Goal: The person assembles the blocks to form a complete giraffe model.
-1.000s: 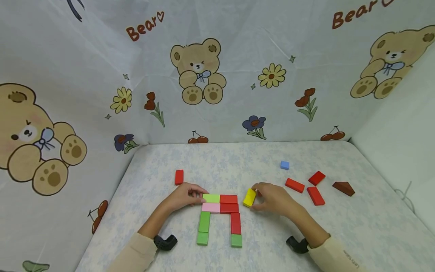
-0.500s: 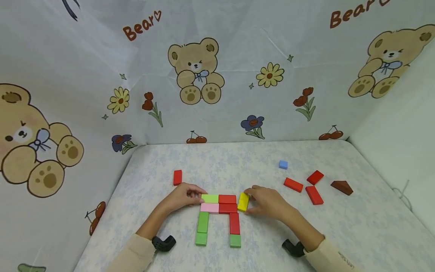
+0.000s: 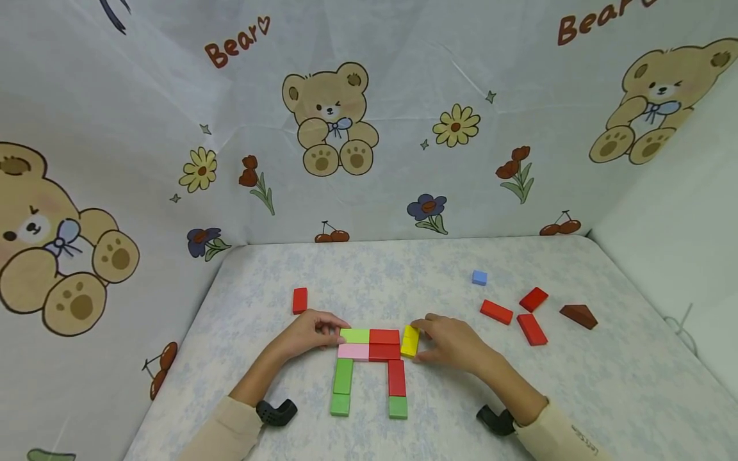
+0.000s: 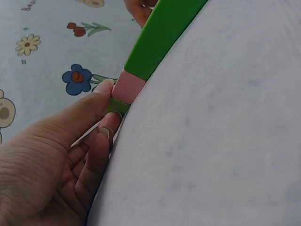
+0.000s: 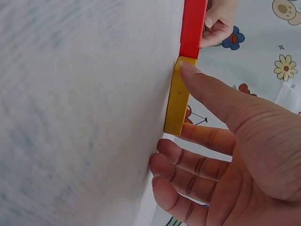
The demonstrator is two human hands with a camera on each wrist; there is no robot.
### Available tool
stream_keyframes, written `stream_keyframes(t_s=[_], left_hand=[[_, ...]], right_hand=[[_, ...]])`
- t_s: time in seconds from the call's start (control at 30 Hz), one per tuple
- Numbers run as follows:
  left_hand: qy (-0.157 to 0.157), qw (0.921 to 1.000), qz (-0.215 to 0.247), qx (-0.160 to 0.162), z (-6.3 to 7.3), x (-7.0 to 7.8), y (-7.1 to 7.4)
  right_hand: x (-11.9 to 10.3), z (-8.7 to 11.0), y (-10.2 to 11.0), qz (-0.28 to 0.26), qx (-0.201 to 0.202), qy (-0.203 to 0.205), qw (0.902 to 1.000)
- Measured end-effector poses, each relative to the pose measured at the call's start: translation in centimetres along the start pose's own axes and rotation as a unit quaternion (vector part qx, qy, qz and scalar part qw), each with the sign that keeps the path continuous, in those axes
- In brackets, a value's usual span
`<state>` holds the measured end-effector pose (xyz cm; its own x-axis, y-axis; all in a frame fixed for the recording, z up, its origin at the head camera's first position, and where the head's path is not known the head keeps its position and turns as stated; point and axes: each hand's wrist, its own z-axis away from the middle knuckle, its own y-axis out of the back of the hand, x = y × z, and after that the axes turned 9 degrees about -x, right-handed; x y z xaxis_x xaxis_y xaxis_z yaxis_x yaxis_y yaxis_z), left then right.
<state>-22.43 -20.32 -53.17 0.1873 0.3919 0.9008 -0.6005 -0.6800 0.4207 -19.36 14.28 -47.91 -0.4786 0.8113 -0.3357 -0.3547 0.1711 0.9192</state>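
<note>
- One hand, the right (image 3: 452, 342), pinches a yellow block (image 3: 410, 342) by its ends, thumb at six o'clock and index finger at twelve; the other fingers bend loosely beside it.
- The left hand (image 3: 314, 330) pinches the nine o'clock end of a light green block (image 3: 355, 336) between thumb and finger.
- The yellow block stands just beside the three o'clock end of two stacked rows, slightly tilted toward one o'clock; whether it touches them I cannot tell.
- In the row nearer twelve o'clock, the light green block meets an upper red block (image 3: 384, 337) end to end.
- The row at its six o'clock side has a pink block (image 3: 353, 351) on the left and a lower red block (image 3: 384, 352) on the right.
- From the pink block a long green block (image 3: 343, 376) runs toward six o'clock, ending in a short green block (image 3: 340, 404).
- From the lower red block a red leg block (image 3: 396, 378) runs the same way, ending in a small green block (image 3: 398, 407).
- Farther out on the tabletop (image 3: 259, 275), a loose red block (image 3: 300, 300) lies at ten o'clock from the rows.
- A blue block (image 3: 479, 278) lies at two o'clock.
- Between two and three o'clock are three red blocks (image 3: 532, 329), with a brown block (image 3: 578, 315) at their three o'clock side.
- A bear-print cloth (image 3: 392, 96) hangs at twelve o'clock.
</note>
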Motion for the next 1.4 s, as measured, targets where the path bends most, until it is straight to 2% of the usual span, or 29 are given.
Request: stream_keyframes(t_s=[0.27, 0.47, 0.6, 0.77, 0.83, 0.97, 1.1, 1.23, 1.4], left_hand=[[0.012, 0.9998, 0.008, 0.014, 0.2, -0.2, -0.2], [0.011, 0.9998, 0.008, 0.015, 0.2, -0.2, -0.4], [0.007, 0.9999, 0.004, 0.011, 0.0, -0.1, -0.4], [0.000, 1.0000, 0.003, 0.004, 0.0, -0.1, -0.3], [0.000, 1.0000, 0.005, 0.003, 0.0, -0.1, -0.2], [0.001, 1.0000, 0.006, 0.003, 0.0, 0.0, -0.2], [0.001, 1.0000, 0.006, 0.005, 0.0, 0.1, -0.1], [-0.002, 1.0000, 0.004, 0.007, 0.0, -0.1, -0.1], [-0.005, 0.9999, 0.009, 0.009, -0.1, -0.1, -0.2]], right_hand=[[-0.1, 0.0, 0.0, -0.007, -0.007, -0.003, 0.9999], [0.8, 0.4, 1.1, -0.036, -0.013, -0.038, 0.9985], [2.9, 1.1, 3.1, -0.049, 0.006, -0.054, 0.9973], [6.8, 2.3, 5.5, -0.058, 0.038, -0.071, 0.9951], [8.5, 2.8, 6.0, -0.046, 0.045, -0.086, 0.9942], [11.2, 3.4, 6.5, -0.011, 0.022, -0.139, 0.9899], [12.5, 3.7, 6.9, -0.003, -0.019, -0.174, 0.9846], [13.1, 3.7, 6.8, -0.024, -0.032, -0.153, 0.9874], [13.5, 3.3, 5.8, -0.051, -0.028, -0.121, 0.9909]])
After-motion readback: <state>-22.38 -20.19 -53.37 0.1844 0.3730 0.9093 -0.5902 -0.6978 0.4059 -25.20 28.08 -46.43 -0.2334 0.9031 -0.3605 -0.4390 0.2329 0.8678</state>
